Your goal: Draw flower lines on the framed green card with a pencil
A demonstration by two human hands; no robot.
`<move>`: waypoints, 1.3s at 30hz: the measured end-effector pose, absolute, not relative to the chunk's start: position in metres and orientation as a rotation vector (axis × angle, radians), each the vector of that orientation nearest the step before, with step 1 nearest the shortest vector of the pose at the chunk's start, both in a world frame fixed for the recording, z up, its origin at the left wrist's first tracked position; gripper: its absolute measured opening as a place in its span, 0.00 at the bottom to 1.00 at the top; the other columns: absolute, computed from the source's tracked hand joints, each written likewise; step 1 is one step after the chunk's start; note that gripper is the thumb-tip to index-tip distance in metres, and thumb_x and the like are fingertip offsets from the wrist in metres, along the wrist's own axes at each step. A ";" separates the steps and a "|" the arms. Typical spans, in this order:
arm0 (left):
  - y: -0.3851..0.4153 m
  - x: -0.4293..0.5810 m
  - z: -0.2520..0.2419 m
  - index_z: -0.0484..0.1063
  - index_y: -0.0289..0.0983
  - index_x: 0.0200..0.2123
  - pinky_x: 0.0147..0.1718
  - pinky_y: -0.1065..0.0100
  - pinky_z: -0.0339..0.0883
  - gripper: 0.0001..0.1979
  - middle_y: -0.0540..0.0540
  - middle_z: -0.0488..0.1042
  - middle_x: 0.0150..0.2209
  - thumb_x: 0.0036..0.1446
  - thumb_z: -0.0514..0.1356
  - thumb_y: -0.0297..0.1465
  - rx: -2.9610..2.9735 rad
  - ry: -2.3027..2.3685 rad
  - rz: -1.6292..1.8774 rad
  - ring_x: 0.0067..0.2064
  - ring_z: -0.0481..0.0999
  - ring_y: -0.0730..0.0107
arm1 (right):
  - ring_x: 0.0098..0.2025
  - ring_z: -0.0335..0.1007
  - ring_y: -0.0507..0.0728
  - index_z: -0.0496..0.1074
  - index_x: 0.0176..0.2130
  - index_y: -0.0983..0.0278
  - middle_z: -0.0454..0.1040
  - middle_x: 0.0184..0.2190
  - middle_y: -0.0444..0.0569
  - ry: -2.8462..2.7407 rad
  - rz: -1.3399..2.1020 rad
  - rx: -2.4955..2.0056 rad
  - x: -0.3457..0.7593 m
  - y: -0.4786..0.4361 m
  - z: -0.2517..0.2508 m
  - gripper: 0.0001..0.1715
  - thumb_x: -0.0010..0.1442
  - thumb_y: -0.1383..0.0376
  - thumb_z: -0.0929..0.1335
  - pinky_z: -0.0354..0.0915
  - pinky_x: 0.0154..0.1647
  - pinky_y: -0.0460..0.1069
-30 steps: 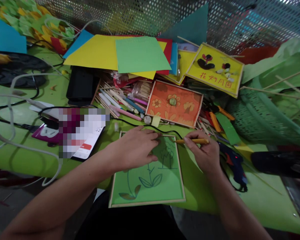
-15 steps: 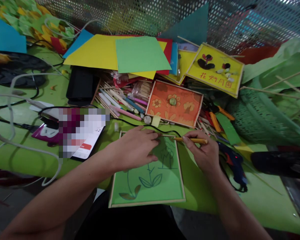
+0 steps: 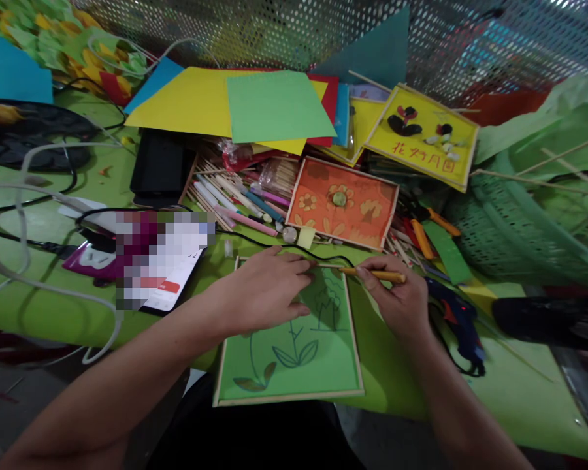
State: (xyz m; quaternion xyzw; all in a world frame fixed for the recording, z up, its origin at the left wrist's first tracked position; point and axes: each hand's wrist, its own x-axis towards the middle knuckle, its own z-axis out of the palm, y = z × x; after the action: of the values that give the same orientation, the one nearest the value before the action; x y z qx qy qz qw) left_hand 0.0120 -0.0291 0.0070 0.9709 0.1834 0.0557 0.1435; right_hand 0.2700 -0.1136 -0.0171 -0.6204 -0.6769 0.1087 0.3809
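Observation:
My left hand (image 3: pixel 267 290) lies flat with fingers stretched across the upper part of a green picture board (image 3: pixel 318 378), which has a thin wooden edging. Line drawings of flowers and a tree show on the board, and two leaves at the lower left are coloured brownish. Part of the drawing is hidden under that hand. An orange-yellow pen (image 3: pixel 382 275) is pinched in my right hand (image 3: pixel 399 294), its tip at the board's upper right corner. Whether the tip touches the board I cannot tell.
A lit phone (image 3: pixel 183 261) lies at left beside looping cables. Behind are pens and sticks (image 3: pixel 240 199), an orange flower picture (image 3: pixel 343 202), a yellow framed picture (image 3: pixel 421 137) and coloured sheets (image 3: pixel 279 108). At right are a glue gun (image 3: pixel 455 320) and a green basket (image 3: pixel 514 215).
The pen's tip has shifted very slightly left and up along the board's top corner. My left hand and the board have stayed in place.

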 end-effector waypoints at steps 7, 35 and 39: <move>-0.029 0.012 0.006 0.79 0.36 0.51 0.57 0.54 0.66 0.19 0.39 0.74 0.61 0.63 0.64 0.43 2.817 0.538 0.155 0.60 0.75 0.52 | 0.30 0.68 0.53 0.74 0.34 0.60 0.73 0.28 0.42 -1.705 0.302 -1.609 0.273 -0.115 -0.019 0.05 0.65 0.65 0.71 0.62 0.33 0.49; -0.030 0.012 0.008 0.78 0.35 0.53 0.57 0.54 0.65 0.20 0.38 0.74 0.61 0.63 0.64 0.41 2.778 0.547 0.148 0.59 0.75 0.51 | 0.32 0.74 0.56 0.74 0.35 0.60 0.78 0.30 0.45 -1.831 0.171 -1.581 0.265 -0.116 -0.012 0.04 0.64 0.65 0.71 0.66 0.34 0.50; -0.030 0.012 0.007 0.79 0.35 0.51 0.57 0.53 0.66 0.19 0.38 0.74 0.60 0.63 0.64 0.40 2.776 0.547 0.146 0.59 0.75 0.51 | 0.30 0.73 0.55 0.73 0.34 0.60 0.77 0.29 0.44 -1.840 0.155 -1.587 0.266 -0.116 -0.012 0.05 0.64 0.65 0.71 0.65 0.32 0.50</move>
State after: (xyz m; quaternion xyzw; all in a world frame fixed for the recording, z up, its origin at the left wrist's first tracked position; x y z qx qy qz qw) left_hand 0.0124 -0.0301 0.0073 0.9682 0.1906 0.0510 0.1535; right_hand 0.2656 -0.1165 -0.0116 -0.6117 -0.7089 0.0596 0.3460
